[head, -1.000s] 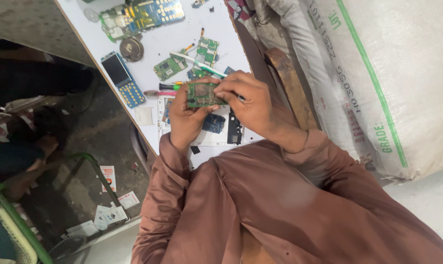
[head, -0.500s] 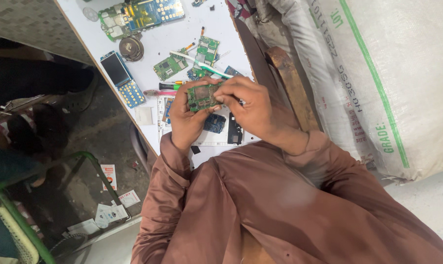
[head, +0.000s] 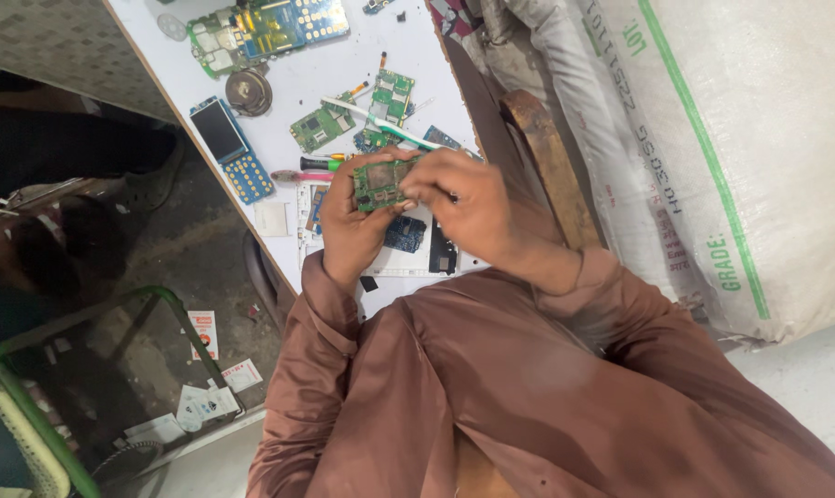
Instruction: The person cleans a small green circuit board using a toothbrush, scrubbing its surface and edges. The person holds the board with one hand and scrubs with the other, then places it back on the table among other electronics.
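A white surface [head: 343, 92] carried loose green circuit boards [head: 322, 126], a keypad phone [head: 233, 148], a round metal part [head: 248, 92] and a white-handled tool [head: 380, 129]; beside it lay a dark floor and a large white woven sack [head: 712, 157]. The left hand [head: 348, 226] gripped a small green circuit board [head: 380, 183] above the surface edge, its fingers curled shut around it, while the right hand [head: 468, 207] pinched the board's other side. Since the earlier frame both hands had barely shifted, the board remaining between them.
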Available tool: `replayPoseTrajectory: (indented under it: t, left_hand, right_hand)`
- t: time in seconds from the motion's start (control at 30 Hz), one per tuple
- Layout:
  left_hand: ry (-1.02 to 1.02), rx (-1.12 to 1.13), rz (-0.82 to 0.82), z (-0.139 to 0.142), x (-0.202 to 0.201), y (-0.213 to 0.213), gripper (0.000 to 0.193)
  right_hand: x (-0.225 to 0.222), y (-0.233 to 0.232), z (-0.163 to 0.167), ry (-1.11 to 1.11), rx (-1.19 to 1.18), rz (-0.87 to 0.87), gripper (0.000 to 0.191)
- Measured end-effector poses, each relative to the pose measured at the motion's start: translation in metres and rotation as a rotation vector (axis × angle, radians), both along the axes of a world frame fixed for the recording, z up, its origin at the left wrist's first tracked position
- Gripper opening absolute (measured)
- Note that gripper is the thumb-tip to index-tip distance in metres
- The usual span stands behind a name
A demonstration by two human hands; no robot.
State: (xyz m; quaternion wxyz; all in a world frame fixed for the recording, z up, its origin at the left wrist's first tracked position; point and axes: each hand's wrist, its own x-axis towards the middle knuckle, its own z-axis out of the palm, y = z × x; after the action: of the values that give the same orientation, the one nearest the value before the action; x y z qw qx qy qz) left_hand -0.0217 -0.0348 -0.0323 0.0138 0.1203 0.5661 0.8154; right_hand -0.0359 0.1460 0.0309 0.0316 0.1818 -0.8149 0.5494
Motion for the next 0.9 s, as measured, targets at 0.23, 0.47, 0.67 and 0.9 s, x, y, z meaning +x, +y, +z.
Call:
replayPoseTrajectory:
  t: [0.23,0.47,0.67,0.9]
  left_hand:
    - [0.011,-0.024,0.012,-0.003,0.002,0.001,0.054]
    - [-0.159,0.06,-0.053,-0.011,0.001,-0.002,0.052]
    - [-0.15,-0.025,-0.047,-0.014,0.003,-0.003,0.042]
    - [-0.058,-0.35,0.056,-0.015,0.003,-0.006,0.016]
  right_hand:
    - [-0.004,0.002,-0.002,0.12,0.006,0.009,0.012]
    - [-0.004,-0.001,-0.001,0.05,0.028,-0.033,0.014]
    - [-0.007,0.005,-0.003,0.177,0.113,-0.055,0.015]
    - [-0.003,0.004,-0.004,0.095,0.083,-0.083,0.014]
